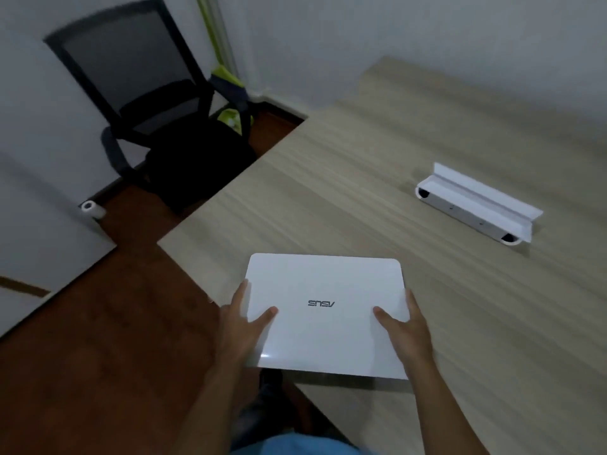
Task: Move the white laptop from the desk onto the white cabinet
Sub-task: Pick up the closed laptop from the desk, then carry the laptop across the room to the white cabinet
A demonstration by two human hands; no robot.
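The closed white laptop (323, 310) is held at the near left corner of the light wooden desk (410, 152), its near edge sticking out past the desk edge. My left hand (241, 326) grips its left side, thumb on the lid and fingers along the edge. On the opposite side my right hand (405, 326) holds it the same way. A white surface at the far left (39, 224) may be the white cabinet top; I cannot tell for sure.
A black mesh office chair (157, 119) stands beyond the desk's left edge on the dark wooden floor. A long white bracket-like object (476, 205) lies on the desk at the right. A small white roll (92, 208) sits by the white surface.
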